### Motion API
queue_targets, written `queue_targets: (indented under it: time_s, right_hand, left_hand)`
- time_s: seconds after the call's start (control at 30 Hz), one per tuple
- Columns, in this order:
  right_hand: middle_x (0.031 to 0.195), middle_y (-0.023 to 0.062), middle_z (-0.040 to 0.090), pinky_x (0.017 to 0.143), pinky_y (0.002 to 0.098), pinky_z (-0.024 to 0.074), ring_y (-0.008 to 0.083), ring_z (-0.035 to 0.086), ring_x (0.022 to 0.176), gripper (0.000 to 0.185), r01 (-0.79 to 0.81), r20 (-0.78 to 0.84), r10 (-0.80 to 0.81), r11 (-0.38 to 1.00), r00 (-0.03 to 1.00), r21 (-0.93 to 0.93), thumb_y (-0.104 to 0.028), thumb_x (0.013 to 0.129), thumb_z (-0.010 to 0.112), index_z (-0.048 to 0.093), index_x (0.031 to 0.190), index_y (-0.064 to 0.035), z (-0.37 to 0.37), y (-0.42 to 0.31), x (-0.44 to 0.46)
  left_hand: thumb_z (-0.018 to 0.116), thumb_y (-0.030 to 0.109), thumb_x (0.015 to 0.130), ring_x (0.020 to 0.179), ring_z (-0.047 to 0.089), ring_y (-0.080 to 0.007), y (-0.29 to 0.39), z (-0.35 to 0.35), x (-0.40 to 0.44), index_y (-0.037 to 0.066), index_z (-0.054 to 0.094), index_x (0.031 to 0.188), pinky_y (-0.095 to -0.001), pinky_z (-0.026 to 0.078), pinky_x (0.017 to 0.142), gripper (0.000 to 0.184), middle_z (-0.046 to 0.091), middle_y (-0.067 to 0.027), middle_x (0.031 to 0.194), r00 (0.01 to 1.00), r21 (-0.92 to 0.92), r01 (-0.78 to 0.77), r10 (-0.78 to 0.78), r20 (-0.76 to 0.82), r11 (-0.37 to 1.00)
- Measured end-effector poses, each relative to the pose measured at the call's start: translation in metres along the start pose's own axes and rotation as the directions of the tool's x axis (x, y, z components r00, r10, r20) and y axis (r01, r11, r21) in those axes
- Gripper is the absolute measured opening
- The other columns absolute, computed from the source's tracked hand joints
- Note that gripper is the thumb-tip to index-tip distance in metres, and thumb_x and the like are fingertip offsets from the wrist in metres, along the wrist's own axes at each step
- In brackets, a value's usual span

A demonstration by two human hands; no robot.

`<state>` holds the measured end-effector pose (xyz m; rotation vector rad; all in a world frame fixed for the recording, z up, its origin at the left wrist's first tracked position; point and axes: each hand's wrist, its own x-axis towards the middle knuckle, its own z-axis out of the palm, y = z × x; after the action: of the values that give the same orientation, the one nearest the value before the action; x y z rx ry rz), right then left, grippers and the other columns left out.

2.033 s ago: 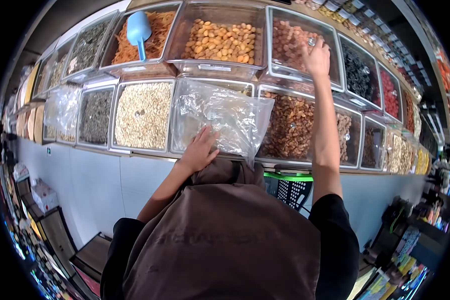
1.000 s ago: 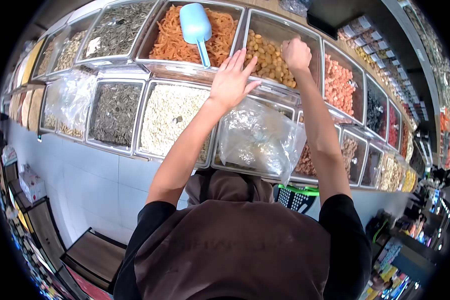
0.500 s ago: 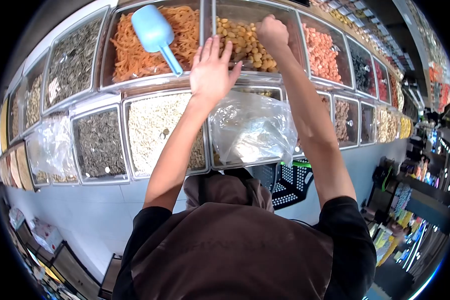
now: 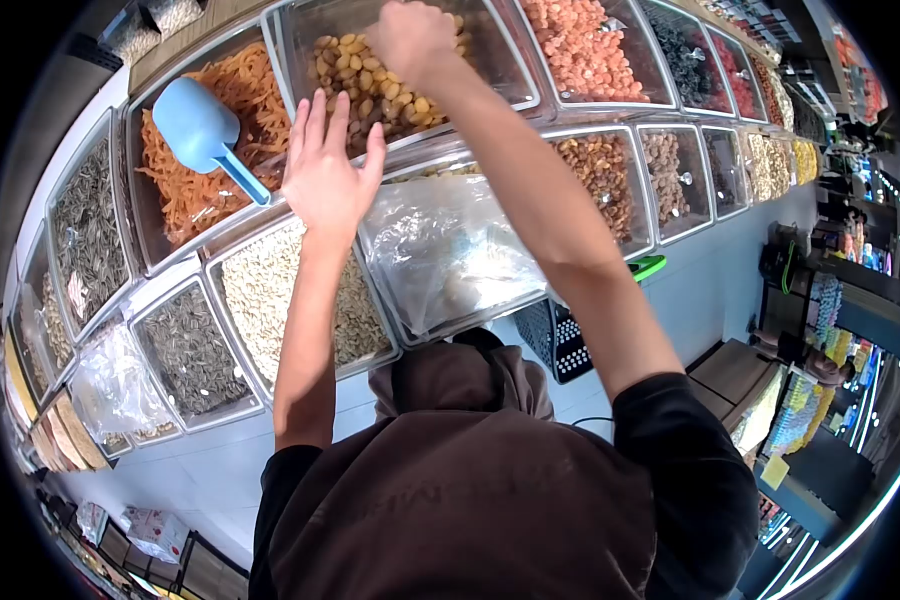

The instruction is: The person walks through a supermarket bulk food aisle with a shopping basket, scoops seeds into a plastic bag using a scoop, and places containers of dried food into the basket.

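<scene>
My right hand is closed over the back of the pile of yellow-brown oval dried fruits; what its fingers hold, if anything, is hidden. The fruits lie in a clear-walled bin. My left hand is spread at the bin's front edge, fingertips reaching towards the fruits. To its left, a light-blue scoop rests on orange dried shreds, its handle pointing towards me. Below my hands, a crumpled clear plastic bag lies over a front-row bin.
Nearby bins hold striped sunflower seeds, pale kernels, pink pieces and brown nuts. Another plastic bag covers a bin at left. A dark perforated basket with a green handle stands beside me.
The view has turned and shifted, so the bins appear tilted and further left. My right hand remains closed and has moved left within the bin. My left hand stays spread at the front edge.
</scene>
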<state>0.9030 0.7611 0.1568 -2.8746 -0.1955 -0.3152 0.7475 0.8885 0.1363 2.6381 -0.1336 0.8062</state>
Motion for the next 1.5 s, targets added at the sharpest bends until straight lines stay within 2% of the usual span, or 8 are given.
queue_targets:
  time_s: [0.23,0.5,1.03,1.17,1.23,1.3,1.43,1.5]
  right_hand:
    - [0.085,0.0213,0.072,0.07,0.0428,0.0592,0.0359,0.072,0.082,0.031,-0.101,0.021,0.104,0.988,0.994,-0.117,-0.024,0.094,0.05,0.068,0.098,0.0017,0.001,0.007,-0.004]
    - [0.079,0.0213,0.07,0.069,0.0465,0.0577,0.0376,0.071,0.077,0.041,-0.068,-0.029,0.063,0.975,0.998,-0.212,-0.039,0.09,0.062,0.064,0.101,0.0013,-0.006,0.017,-0.013]
    - [0.079,0.0225,0.07,0.07,0.0481,0.0572,0.0392,0.07,0.074,0.048,-0.148,-0.046,0.145,0.987,0.988,-0.067,-0.046,0.09,0.057,0.066,0.096,0.0011,-0.008,0.01,-0.021]
    - [0.098,0.029,0.068,0.084,0.0497,0.0541,0.041,0.067,0.095,0.061,-0.08,-0.067,0.082,0.996,0.994,0.036,-0.051,0.089,0.056,0.056,0.112,0.0049,-0.001,0.022,-0.03]
    - [0.106,0.0305,0.065,0.091,0.051,0.0504,0.0423,0.063,0.104,0.059,-0.118,-0.014,0.121,0.981,0.993,0.153,-0.045,0.088,0.06,0.049,0.118,0.0039,-0.016,0.027,-0.049]
    - [0.094,0.0236,0.069,0.078,0.046,0.0559,0.0349,0.069,0.088,0.036,0.197,-0.405,-0.01,0.885,0.914,0.422,-0.03,0.09,0.062,0.056,0.107,0.0017,-0.034,0.039,-0.095]
    - [0.094,0.0221,0.056,0.079,0.0473,0.0472,0.0405,0.057,0.09,0.043,0.062,-0.34,0.107,0.891,0.934,0.45,-0.03,0.087,0.067,0.053,0.107,0.0058,-0.055,0.102,-0.227]
    - [0.107,0.0261,0.055,0.085,0.0489,0.0466,0.0433,0.056,0.098,0.055,-0.235,-0.245,0.305,0.931,0.92,0.279,-0.037,0.086,0.068,0.051,0.114,0.0073,-0.035,0.147,-0.29]
  left_hand:
    - [0.059,0.042,0.092,0.134,0.047,-0.0345,-0.007,-0.004,0.004,0.007,0.06,0.133,-0.0482,0.038,0.11,0.054,0.053,-0.0197,0.141,0.987,-0.026,-0.093,0.096,0.128,0.995]
    - [0.024,0.056,0.103,0.148,0.026,-0.0303,-0.008,0.003,0.014,0.009,0.035,0.152,-0.0429,0.017,0.122,0.068,0.033,-0.0203,0.156,0.909,0.182,-0.235,0.15,0.388,0.955]
    - [0.038,0.05,0.099,0.146,0.029,-0.0341,0.001,-0.003,0.016,0.008,0.039,0.149,-0.0442,0.022,0.12,0.065,0.036,-0.0247,0.152,0.914,0.066,-0.177,0.139,0.381,0.982]
    - [0.042,0.048,0.098,0.143,0.033,-0.0356,-0.005,0.006,0.006,0.007,0.043,0.146,-0.0449,0.022,0.118,0.063,0.039,-0.0257,0.149,0.93,0.068,-0.235,0.204,0.306,0.97]
    - [0.048,0.043,0.097,0.138,0.039,-0.037,-0.001,-0.003,0.001,0.009,0.047,0.142,-0.0455,0.026,0.115,0.057,0.044,-0.0242,0.145,0.96,-0.126,-0.163,0.187,0.208,0.979]
    - [0.053,0.037,0.097,0.136,0.038,-0.0413,0.015,-0.024,-0.031,0.006,0.047,0.141,-0.0478,0.028,0.114,0.055,0.042,-0.0249,0.146,0.987,-0.267,-0.028,0.069,0.146,0.963]
    - [0.061,0.031,0.091,0.137,0.036,-0.0428,0.043,-0.048,-0.117,-0.003,0.042,0.141,-0.0497,0.03,0.112,0.063,0.038,-0.0295,0.145,0.942,-0.263,0.242,-0.161,0.295,0.934]
    - [0.064,0.034,0.091,0.126,0.047,-0.0403,0.041,-0.028,-0.156,-0.006,0.04,0.141,-0.0468,0.038,0.106,0.068,0.047,-0.0293,0.136,0.86,-0.307,0.462,-0.334,0.386,0.832]
